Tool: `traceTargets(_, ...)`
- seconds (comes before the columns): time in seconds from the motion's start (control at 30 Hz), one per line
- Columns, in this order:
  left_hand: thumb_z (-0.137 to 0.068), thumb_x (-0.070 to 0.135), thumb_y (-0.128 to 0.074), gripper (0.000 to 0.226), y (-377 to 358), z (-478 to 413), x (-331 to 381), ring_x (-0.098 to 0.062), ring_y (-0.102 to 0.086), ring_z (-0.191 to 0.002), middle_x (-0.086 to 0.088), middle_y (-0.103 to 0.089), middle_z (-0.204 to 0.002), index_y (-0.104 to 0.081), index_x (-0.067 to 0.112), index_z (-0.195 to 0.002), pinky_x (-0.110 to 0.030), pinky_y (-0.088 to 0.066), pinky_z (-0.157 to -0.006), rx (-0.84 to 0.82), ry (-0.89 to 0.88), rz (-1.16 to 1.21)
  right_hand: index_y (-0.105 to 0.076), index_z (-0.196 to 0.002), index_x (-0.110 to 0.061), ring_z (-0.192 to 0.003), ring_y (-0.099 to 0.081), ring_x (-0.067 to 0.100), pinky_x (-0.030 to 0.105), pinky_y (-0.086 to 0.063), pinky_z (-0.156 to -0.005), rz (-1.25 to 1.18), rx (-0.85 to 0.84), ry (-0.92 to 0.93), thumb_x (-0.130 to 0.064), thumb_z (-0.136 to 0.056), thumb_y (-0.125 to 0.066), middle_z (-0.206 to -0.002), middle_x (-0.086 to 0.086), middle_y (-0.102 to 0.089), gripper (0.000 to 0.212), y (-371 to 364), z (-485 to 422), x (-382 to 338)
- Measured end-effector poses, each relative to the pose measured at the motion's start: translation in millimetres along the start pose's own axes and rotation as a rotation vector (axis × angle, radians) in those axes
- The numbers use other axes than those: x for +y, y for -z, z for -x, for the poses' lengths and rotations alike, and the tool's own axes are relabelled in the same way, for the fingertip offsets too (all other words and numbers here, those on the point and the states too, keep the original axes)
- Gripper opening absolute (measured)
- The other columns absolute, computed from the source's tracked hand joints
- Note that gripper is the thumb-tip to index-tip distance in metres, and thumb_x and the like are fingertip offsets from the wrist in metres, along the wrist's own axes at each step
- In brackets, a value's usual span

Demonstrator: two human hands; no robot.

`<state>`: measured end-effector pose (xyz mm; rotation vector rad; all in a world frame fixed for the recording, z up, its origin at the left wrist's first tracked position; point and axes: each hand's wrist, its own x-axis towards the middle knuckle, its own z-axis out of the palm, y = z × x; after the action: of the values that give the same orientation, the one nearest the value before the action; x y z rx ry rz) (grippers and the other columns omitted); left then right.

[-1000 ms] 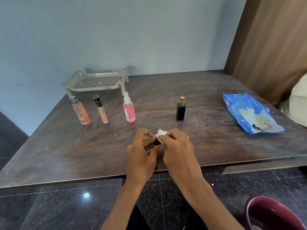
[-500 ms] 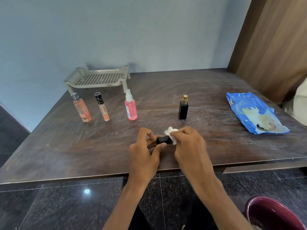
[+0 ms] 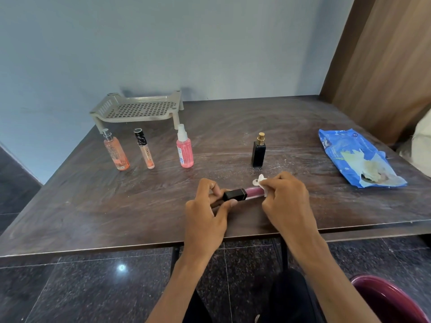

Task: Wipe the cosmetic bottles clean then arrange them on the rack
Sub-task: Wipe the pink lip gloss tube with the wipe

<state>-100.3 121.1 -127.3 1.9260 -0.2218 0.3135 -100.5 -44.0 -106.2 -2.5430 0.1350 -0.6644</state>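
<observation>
I see a dark brown table (image 3: 70,206) across mid-frame. At its upper left stands a beige rack (image 3: 137,109). Below it, upright in a row, are an orange bottle (image 3: 116,152), a slim tube (image 3: 144,149) and a pink spray bottle (image 3: 184,149). A black perfume bottle (image 3: 258,151) stands near centre, and a blue wipes packet (image 3: 356,157) lies at right.

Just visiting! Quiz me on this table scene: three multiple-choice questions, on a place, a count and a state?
1. Where on the dark brown table does the blue plastic wipes packet lie? A left edge; B right side; C middle.
2. How many containers stand upright on it? A two; B four; C six.
3. The beige perforated plastic rack is: A full; B half filled; C bare.
Answers: 1 B, near the right edge. 2 B: peach bottle, black-capped tube, pink spray bottle, black square bottle. 3 C, nothing rests on its grid.
</observation>
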Motion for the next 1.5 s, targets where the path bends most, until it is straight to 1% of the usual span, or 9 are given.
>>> traceTargets(0.13,-0.084,0.008,-0.079,0.037,0.1,-1.3,-1.4,0.009,-0.070,-0.084,0.008,-0.073,-0.090,-0.047,0.025,-0.089,-0.008,-0.053,-0.070,0.004,0.017,0.018,-0.076,-0.093,-0.007,-0.068,-0.050,0.013,0.018,-0.041,-0.055,0.001,-0.046,0.055,-0.002,-0.087,-0.064,-0.082,0.002,-0.055,0.014,-3.4,10.4,-25.5)
traceTargets(0.27,-0.087,-0.002,-0.073,0.034,0.7,-0.2,-5.3,-0.001,-0.073,-0.078,0.004,-0.074,-0.084,-0.048,0.021,-0.091,-0.019,-0.060,-0.068,-0.007,0.004,0.023,-0.076,-0.093,-0.008,-0.076,-0.051,0.015,0.020,-0.042,-0.057,-0.072,-0.089,0.180,0.005,-0.077,-0.070,-0.082,0.003,-0.057,0.022,-12.5,29.8,-58.8)
traceTargets(0.43,-0.086,0.000,-0.074,0.034,0.6,0.2,-4.3,0.003,-0.073,-0.078,0.006,-0.075,-0.084,-0.049,0.021,-0.090,-0.014,-0.057,-0.067,0.009,0.034,0.031,-0.076,-0.090,-0.011,-0.075,-0.054,0.018,0.026,-0.047,-0.052,-0.072,-0.112,0.225,0.009,-0.075,-0.068,-0.079,0.002,-0.056,0.026,-11.7,25.8,-49.7)
traceTargets(0.67,-0.082,0.011,-0.081,0.036,-0.3,0.5,1.1,0.021,-0.063,-0.080,0.020,-0.066,-0.082,-0.047,0.021,-0.089,-0.002,-0.047,-0.067,0.009,0.008,-0.024,-0.076,-0.099,-0.008,-0.073,-0.057,0.018,0.035,-0.053,-0.064,-0.016,-0.051,0.037,0.004,-0.085,-0.064,-0.082,0.002,-0.059,0.022,0.2,2.3,-2.7)
traceTargets(0.83,-0.082,0.012,-0.081,0.036,0.0,-0.7,-0.8,0.017,-0.066,-0.080,0.018,-0.068,-0.082,-0.048,0.023,-0.089,-0.006,-0.052,-0.068,0.014,0.011,-0.018,-0.077,-0.093,-0.007,-0.071,-0.056,0.016,0.020,-0.043,-0.056,0.030,-0.047,0.023,0.002,-0.086,-0.064,-0.084,0.004,-0.061,0.017,0.3,5.8,-19.7)
traceTargets(1.03,-0.086,-0.005,-0.072,0.030,2.5,-1.0,-6.4,0.001,-0.073,-0.073,0.007,-0.075,-0.080,-0.050,0.015,-0.090,-0.015,-0.058,-0.065,-0.006,0.002,0.011,-0.075,-0.103,-0.013,-0.082,-0.054,0.018,0.027,-0.050,-0.060,-0.123,-0.097,0.201,0.005,-0.082,-0.065,-0.084,0.001,-0.059,0.030,-11.1,31.9,-66.1)
traceTargets(1.23,-0.082,0.006,-0.081,0.035,1.9,-1.4,-5.7,0.009,-0.070,-0.082,0.009,-0.074,-0.085,-0.050,0.020,-0.090,-0.012,-0.055,-0.069,0.006,0.030,0.004,-0.076,-0.088,-0.007,-0.077,-0.058,0.023,0.040,-0.053,-0.063,-0.062,-0.095,0.107,0.006,-0.081,-0.065,-0.084,0.006,-0.063,0.019,-8.9,14.9,-32.4)
traceTargets(1.43,-0.080,0.010,-0.082,0.037,2.0,-2.1,-0.9,0.015,-0.067,-0.079,0.017,-0.070,-0.081,-0.049,0.024,-0.088,-0.004,-0.049,-0.067,0.006,0.025,-0.029,-0.077,-0.096,-0.010,-0.071,-0.057,0.019,0.033,-0.051,-0.065,0.036,-0.078,-0.037,-0.001,-0.089,-0.061,-0.084,0.005,-0.061,0.020,2.3,-4.8,3.0)
traceTargets(1.5,-0.081,0.010,-0.082,0.037,2.3,-1.9,-0.7,0.014,-0.067,-0.080,0.015,-0.072,-0.083,-0.049,0.025,-0.088,-0.005,-0.049,-0.067,0.001,0.035,-0.028,-0.076,-0.097,-0.008,-0.071,-0.053,0.016,0.024,-0.043,-0.059,0.067,-0.059,-0.012,0.000,-0.088,-0.061,-0.084,0.003,-0.059,0.019,-0.5,-1.9,-2.8)
